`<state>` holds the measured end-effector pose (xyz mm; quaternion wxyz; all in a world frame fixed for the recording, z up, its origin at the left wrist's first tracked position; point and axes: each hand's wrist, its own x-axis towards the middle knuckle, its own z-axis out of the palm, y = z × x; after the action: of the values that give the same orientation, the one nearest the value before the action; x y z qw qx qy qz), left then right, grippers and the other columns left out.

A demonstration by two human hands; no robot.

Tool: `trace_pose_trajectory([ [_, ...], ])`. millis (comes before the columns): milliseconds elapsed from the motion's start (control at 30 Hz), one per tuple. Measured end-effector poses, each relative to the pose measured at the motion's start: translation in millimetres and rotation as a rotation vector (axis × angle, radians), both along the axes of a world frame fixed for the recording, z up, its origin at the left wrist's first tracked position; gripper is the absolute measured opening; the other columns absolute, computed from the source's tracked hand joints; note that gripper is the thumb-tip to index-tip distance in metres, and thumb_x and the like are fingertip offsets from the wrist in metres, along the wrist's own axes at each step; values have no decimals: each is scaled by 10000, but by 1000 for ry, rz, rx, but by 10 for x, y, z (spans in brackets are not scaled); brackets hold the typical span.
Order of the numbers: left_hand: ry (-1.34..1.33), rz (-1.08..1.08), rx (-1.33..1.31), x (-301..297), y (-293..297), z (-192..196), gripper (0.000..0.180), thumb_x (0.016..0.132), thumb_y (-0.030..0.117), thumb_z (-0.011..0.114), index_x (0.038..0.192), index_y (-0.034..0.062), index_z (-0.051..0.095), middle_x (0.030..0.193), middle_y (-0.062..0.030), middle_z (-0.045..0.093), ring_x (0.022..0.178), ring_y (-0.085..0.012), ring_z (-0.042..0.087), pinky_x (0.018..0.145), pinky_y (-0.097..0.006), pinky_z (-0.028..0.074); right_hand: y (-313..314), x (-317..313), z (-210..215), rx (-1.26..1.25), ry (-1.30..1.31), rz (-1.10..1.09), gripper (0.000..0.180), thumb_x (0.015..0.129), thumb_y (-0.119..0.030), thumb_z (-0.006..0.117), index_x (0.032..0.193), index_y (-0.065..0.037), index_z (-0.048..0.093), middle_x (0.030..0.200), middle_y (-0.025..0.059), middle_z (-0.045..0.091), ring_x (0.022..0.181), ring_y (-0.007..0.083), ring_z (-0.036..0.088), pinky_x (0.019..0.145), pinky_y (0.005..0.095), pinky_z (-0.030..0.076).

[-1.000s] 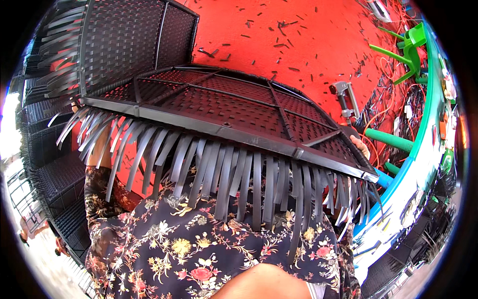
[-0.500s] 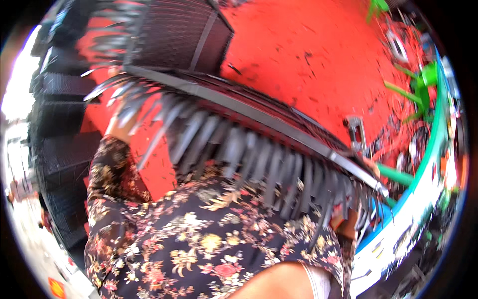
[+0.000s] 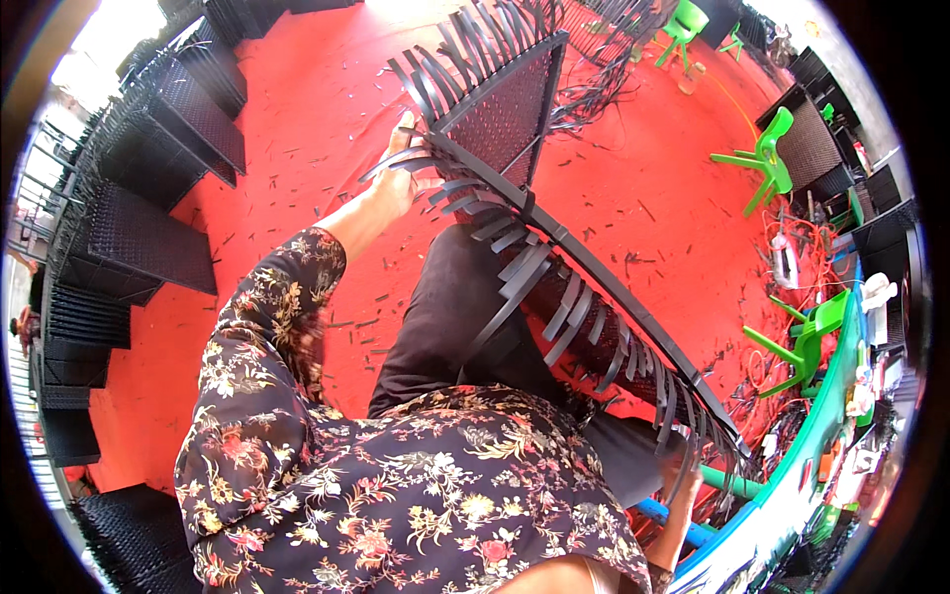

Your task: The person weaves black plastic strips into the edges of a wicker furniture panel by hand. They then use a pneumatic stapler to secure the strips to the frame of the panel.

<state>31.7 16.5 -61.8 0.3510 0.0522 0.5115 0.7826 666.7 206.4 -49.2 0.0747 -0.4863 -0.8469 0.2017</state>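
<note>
The left hand [image 3: 398,176] is closed on the upper end of a woven panel [image 3: 505,109], a black frame with loose black strips [image 3: 539,282] hanging off its long edge. The right hand [image 3: 693,475] holds the low end of that frame, though its fingers are mostly hidden, so the grip there cannot be made out. The panel stands tilted on edge across the person's lap. It seems the panel is being turned; the next move likely calls for steady support at both ends. Under the panel lies a red floor [image 3: 297,129] strewn with cut bits. Left of the panel stand stacked black wicker pieces [image 3: 158,139]; right of it, green plastic chairs [image 3: 767,153].
</note>
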Motion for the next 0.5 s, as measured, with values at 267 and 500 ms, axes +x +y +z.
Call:
trace_pose_trajectory([
  [267, 7, -153, 64, -279, 207, -130, 866, 799, 729, 470, 1377, 92, 374, 1437, -152, 359, 1335, -305, 319, 961, -552, 378, -842, -1972, 2016, -342, 414, 857, 373, 771, -147, 680, 1086, 30, 590, 945, 153, 674, 880, 275, 662, 790, 368, 507],
  [500, 82, -48, -93, -10, 367, 122, 871, 813, 718, 449, 1297, -5, 445, 1289, -181, 504, 1177, -300, 477, 865, -479, 432, -1343, -2823, 2777, -25, 893, 1239, 202, 792, -151, 608, 872, 32, 636, 762, 171, 646, 607, 274, 654, 544, 319, 527],
])
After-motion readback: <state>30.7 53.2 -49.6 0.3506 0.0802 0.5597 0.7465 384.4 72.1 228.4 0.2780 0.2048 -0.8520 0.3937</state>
